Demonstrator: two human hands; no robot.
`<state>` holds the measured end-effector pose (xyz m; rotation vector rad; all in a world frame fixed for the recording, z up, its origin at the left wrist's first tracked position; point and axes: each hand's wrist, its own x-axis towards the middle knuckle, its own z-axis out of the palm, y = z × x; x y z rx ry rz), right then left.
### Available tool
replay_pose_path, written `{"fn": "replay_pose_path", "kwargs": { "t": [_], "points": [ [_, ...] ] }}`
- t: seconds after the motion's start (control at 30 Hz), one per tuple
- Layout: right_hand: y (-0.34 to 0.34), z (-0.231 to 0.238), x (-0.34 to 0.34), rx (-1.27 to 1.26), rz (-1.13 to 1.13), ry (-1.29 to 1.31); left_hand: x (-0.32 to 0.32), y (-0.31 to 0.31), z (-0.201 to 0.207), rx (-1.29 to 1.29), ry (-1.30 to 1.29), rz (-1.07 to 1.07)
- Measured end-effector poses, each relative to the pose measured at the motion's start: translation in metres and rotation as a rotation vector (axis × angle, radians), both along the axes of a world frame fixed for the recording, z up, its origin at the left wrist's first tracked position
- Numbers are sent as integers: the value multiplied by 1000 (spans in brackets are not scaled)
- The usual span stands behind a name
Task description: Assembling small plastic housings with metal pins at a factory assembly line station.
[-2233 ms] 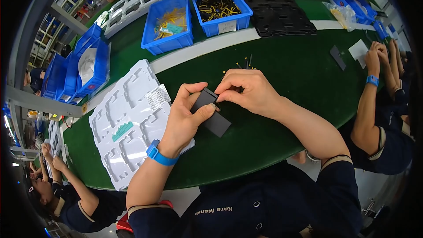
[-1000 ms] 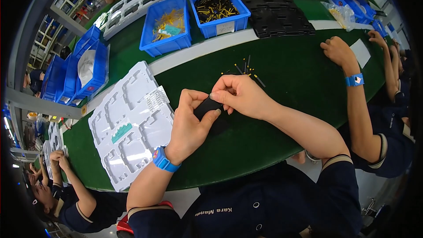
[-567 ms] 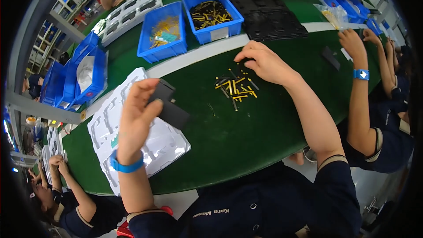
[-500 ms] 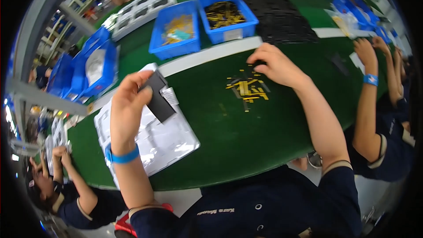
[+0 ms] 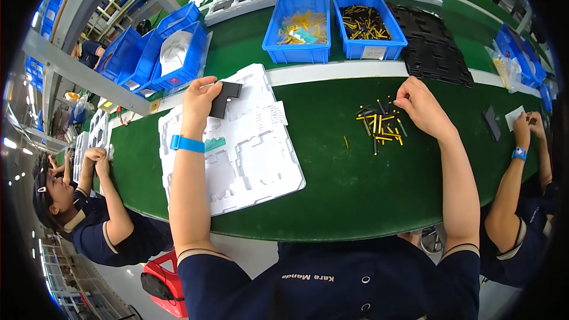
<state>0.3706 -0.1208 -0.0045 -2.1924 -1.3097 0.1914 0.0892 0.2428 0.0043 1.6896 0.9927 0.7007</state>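
Holding the black L-shaped part [image 5: 225, 98] pinched in your left hand [image 5: 198, 99] over the white moulded tray [image 5: 237, 154], not yet seated, you are reaching your right hand [image 5: 418, 105], fingers curled, onto the loose pins [image 5: 379, 125]; nothing visibly picked.

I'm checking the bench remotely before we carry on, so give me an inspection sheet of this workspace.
Surface: green mat.
Job's things: black L-shaped part over white moulded tray; loose yellow and black pins.
Clutter: blue bins of parts, black trays behind.
Grippers: left hand holds the part; right hand rests at the pins, grasp hidden.
Cables: nothing seen.
Surroundings: seated co-workers on both sides.
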Motion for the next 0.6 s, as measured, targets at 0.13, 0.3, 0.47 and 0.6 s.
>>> {"fn": "replay_pose_path", "kwargs": {
  "t": [0.13, 0.3, 0.47, 0.6],
  "points": [
    [2, -2, 1, 35, 10, -5, 0, -2, -4, -35, -29, -51],
    [3, 0, 3, 25, -113, 143, -7, -9, 7, -160, -81, -45],
    [3, -9, 1, 106, -64, 63, -8, -12, 5, -189, -22, -92],
    [3, -9, 1, 125, -6, 8, 2, -27, 1, -123, -72, 43]
  ]
}}
